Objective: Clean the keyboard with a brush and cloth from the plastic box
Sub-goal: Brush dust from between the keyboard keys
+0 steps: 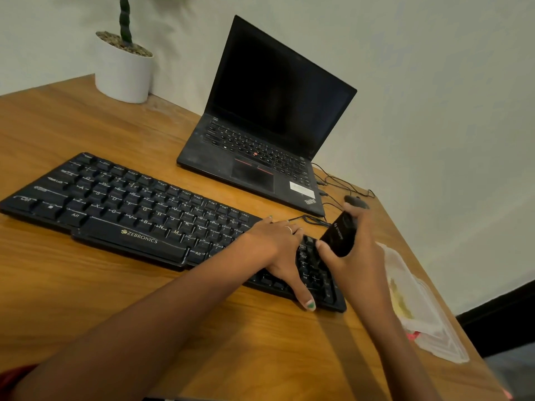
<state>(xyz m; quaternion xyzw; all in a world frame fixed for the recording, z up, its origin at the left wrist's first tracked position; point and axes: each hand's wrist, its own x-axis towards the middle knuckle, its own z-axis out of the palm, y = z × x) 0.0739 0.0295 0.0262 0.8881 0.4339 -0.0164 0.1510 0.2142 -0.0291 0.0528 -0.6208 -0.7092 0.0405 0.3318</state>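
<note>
A black brush (338,235) is gripped in the curled fingers of the right hand (351,250), just over the keyboard's right end. The left hand (275,250) is laid flat, fingers spread, on the keyboard (130,209). The plastic box (425,311) is parked near the desk (86,285) edge, laptop (266,125) behind.
</note>
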